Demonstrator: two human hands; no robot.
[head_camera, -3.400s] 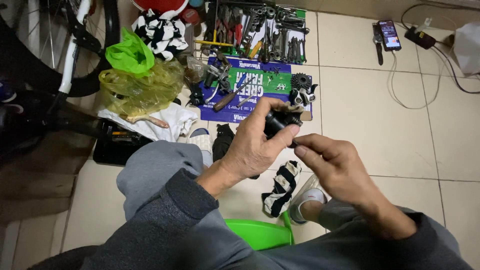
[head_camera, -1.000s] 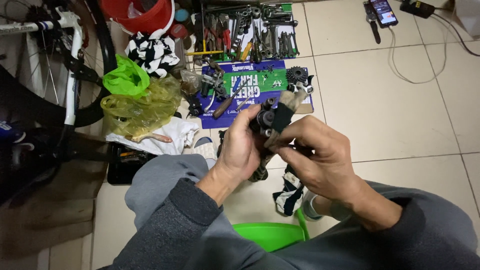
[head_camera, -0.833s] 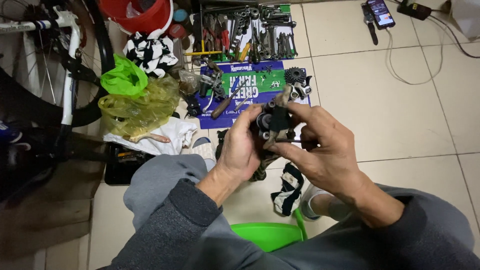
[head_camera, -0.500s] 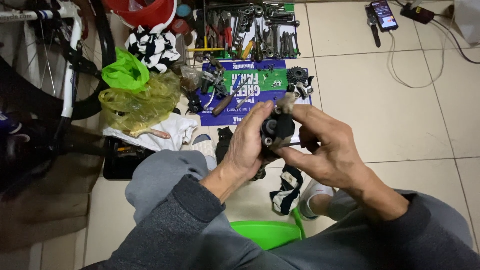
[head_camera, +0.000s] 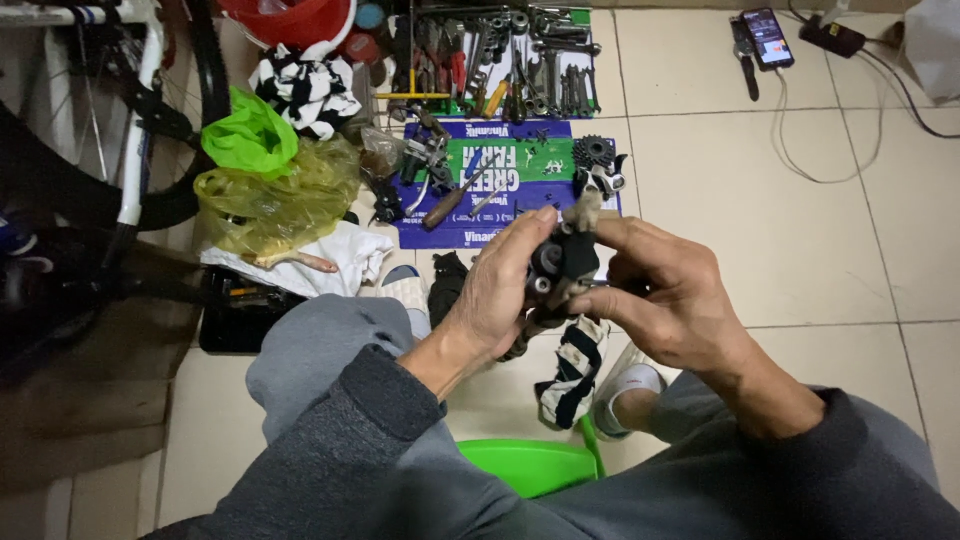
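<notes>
Hands now close together: my left hand (head_camera: 495, 295) cradles the black bike part (head_camera: 560, 265), my right hand (head_camera: 665, 295) pinching it from three o'clock, above the blue mat (head_camera: 440, 195) at twelve.

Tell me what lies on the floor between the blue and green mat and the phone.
In the head view, bare beige tile, crossed only by a thin white cable near the phone; the mat ends short.

Both hands, left (head_camera: 497, 295) and right (head_camera: 665, 295), grip black bike part (head_camera: 563, 262) over tiled floor (head_camera: 760, 230).
</notes>
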